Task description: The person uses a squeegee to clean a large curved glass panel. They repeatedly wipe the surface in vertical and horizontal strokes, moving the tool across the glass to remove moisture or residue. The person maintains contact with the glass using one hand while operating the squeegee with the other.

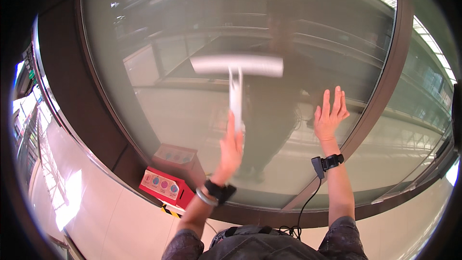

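Note:
My left hand [231, 151] is closed around the lower handle of a white window squeegee or washer tool [236, 65]. Its wide head lies crosswise against or close to a large glass pane [187, 115], blurred at the edges. Off to the right, my right hand [330, 117] is raised with its fingers spread, near the glass and holding nothing; whether it touches the pane cannot be told. Both wrists wear black devices, and a cable hangs from the right one [332, 161].
A red box [166, 187] with a printed panel stands at the lower left by the glass. Brown frame members [389, 79] border the pane on both sides. Light floor tiles [119, 220] lie below, with black and yellow tape beside the box.

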### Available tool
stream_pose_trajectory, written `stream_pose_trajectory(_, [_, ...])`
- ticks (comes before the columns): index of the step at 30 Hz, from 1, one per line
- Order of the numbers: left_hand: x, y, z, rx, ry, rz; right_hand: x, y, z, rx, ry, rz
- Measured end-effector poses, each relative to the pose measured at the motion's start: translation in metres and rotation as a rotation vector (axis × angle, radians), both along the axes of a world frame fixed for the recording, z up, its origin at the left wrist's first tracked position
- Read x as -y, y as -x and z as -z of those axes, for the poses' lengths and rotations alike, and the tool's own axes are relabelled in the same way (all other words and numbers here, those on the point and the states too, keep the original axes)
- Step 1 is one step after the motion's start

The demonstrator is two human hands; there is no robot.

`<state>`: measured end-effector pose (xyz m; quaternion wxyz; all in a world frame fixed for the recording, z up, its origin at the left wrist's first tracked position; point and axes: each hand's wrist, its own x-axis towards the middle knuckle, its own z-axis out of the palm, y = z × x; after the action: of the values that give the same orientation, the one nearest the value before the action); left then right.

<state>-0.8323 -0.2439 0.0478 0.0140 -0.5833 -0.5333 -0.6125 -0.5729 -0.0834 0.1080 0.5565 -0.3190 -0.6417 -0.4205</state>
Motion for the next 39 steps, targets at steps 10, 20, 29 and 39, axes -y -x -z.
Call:
stream_pose_trajectory(10, [-0.011, 0.027, -0.043, 0.382, -0.123, 0.156, -0.003, -0.005, 0.006, 0.007, 0.002, -0.008])
stream_pose_trajectory(20, [-0.021, 0.02, -0.028, 0.837, -0.262, 0.281, -0.003, 0.001, 0.002, -0.004, -0.051, 0.003])
stream_pose_trajectory(29, [0.027, -0.035, 0.057, 1.06, -0.012, 0.373, -0.004, -0.002, 0.004, 0.013, -0.058, 0.013])
stream_pose_trajectory(39, [-0.002, 0.048, 0.066, 1.35, -0.152, 0.16, -0.004, 0.007, 0.004, 0.01, -0.081, 0.006])
